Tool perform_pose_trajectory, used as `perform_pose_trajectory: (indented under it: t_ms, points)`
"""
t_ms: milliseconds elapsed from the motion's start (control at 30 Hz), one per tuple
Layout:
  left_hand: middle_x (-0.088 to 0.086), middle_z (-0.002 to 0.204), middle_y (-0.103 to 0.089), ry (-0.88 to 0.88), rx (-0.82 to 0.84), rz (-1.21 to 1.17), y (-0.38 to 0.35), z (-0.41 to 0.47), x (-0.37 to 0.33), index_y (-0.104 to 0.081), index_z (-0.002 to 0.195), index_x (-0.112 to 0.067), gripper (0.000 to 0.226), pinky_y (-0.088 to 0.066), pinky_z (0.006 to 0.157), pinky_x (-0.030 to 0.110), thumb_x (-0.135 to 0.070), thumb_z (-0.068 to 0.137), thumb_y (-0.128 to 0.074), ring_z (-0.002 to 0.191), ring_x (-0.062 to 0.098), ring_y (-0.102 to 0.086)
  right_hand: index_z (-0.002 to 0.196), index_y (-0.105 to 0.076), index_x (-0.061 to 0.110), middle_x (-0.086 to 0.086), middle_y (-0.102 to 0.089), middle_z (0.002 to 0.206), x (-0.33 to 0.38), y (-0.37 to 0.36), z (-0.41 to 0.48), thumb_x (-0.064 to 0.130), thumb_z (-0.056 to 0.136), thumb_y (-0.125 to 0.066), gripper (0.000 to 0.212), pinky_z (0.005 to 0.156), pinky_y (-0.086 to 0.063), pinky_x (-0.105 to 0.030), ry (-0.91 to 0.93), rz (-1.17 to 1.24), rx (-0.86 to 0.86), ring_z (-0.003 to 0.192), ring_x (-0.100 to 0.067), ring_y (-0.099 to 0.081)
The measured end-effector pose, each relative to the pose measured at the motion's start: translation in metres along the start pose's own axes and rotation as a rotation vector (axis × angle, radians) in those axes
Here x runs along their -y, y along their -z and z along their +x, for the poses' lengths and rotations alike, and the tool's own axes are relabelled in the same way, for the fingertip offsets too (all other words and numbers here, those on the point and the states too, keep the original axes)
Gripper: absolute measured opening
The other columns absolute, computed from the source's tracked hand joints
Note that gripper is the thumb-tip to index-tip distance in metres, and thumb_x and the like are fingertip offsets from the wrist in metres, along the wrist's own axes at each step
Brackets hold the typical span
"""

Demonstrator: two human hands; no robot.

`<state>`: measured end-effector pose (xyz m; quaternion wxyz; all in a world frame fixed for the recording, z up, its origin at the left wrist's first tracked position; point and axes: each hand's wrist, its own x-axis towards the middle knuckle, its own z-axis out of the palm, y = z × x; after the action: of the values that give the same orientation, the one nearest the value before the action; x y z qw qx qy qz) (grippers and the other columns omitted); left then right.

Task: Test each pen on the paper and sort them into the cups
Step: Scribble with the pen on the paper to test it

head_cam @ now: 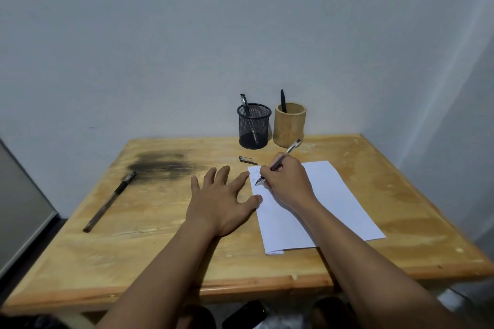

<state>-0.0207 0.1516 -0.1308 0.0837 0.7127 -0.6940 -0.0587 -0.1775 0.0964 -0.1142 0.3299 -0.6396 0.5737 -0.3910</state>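
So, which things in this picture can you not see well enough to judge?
Head view only:
- Written marks on the paper: too small to read.
- Middle of the held pen: covered by fingers of the right hand.
- Lower part of the black pen in the wooden cup: hidden by the cup wall.
- Dark things under the table: cut off by the bottom edge.

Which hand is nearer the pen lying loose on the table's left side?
Left. The left hand rests open on the table, right of that pen and apart from it; the right hand is farther right, writing on the paper.
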Motion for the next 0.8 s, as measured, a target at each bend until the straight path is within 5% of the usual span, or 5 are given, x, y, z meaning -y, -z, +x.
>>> perform_pose_trajectory:
  t_ms: [800]
  points:
    - [0.000,0.166,-0.016,-0.003,-0.023,-0.006,-0.0003,0.0010,0.0008,-0.018,0.151,-0.053,0.073,0.001,0.119,0.063,-0.081,0.084,-0.026,0.153,0.026,-0.003,0.089,-0.063,0.012,-0.001,-0.066,0.078,0.0033,0.0010,-0.0041,0.026,0.092,-0.066,0.014,0.052,-0.037,-0.018,-0.011,-0.018,-0.023,0.072,-0.009,-0.061]
